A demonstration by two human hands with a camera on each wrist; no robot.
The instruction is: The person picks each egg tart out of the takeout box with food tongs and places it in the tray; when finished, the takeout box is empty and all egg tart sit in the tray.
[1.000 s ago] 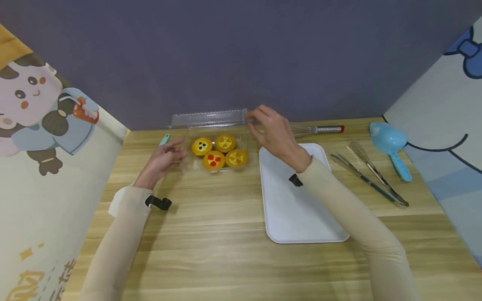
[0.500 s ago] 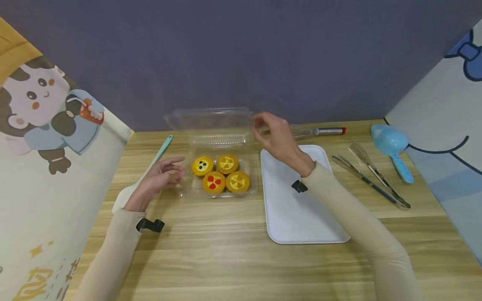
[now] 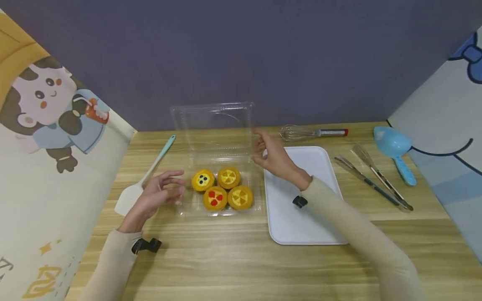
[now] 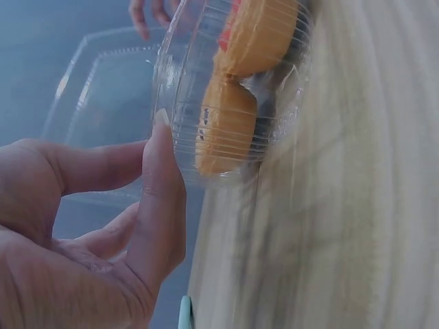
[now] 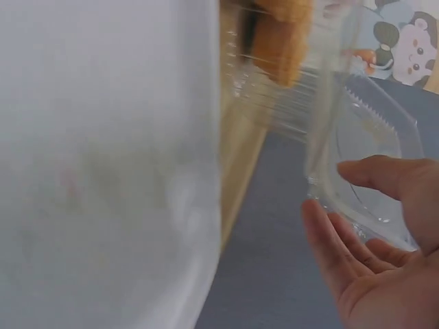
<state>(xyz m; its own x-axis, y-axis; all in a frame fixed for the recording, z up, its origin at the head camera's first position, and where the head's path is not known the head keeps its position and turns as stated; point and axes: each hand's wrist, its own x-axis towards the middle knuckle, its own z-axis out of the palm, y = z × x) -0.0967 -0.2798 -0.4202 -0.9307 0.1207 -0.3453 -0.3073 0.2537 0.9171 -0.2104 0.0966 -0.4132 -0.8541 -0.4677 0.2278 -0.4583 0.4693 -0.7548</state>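
An open clear plastic clamshell box (image 3: 196, 205) holds several round fruit tarts (image 3: 215, 198), topped with red, dark blue or yellow wedge pieces. Its hinged lid (image 3: 216, 129) stands raised at the back. At the box's left rim, my left hand (image 3: 154, 194) pinches the edge between thumb and forefinger, as the left wrist view shows. My right hand (image 3: 278, 159) is at the back right corner near the hinge, thumb and forefinger on either side of the rim (image 5: 312, 179). The other right fingers curl loosely below it.
A white tray (image 3: 301, 225) lies right of the box under the right forearm. Behind it is a whisk (image 3: 301, 133); farther right are metal tongs (image 3: 370, 177) and a blue scoop (image 3: 393, 142). A spatula (image 3: 129, 197) with a green handle lies at left. A dark wall borders the back.
The box with its tarts has moved toward me, away from the back wall, with both hands following. The lid shows more of its face, and the spatula has come into fuller view.
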